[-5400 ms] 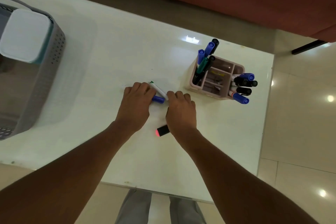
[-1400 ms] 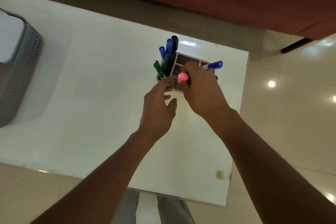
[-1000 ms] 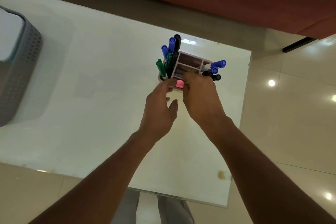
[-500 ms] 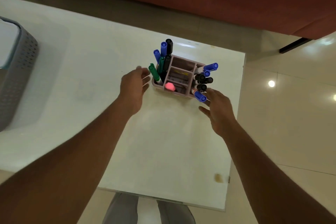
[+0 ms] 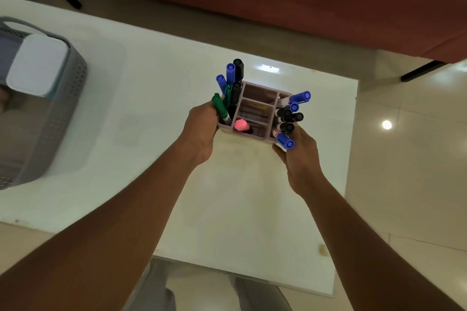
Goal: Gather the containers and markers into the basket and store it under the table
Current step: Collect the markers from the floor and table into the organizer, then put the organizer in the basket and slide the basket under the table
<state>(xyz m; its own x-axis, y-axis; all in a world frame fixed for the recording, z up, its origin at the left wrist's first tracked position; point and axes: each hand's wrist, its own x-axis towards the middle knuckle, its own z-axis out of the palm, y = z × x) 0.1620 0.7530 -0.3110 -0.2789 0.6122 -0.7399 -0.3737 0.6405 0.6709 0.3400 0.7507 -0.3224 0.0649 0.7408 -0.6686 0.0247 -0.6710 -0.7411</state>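
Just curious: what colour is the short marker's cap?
Pink cap, seen clearly in the head view, in the organizer.

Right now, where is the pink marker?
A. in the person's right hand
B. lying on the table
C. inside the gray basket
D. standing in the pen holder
D: the pink marker stands cap-up in a front compartment of the pen holder, between both hands.

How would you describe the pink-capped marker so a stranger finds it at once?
On the white glossy table, find the pale pink plastic divided organizer held between two hands. The pink-capped marker stands in its near front compartment, the only pink cap among blue, black and green ones.
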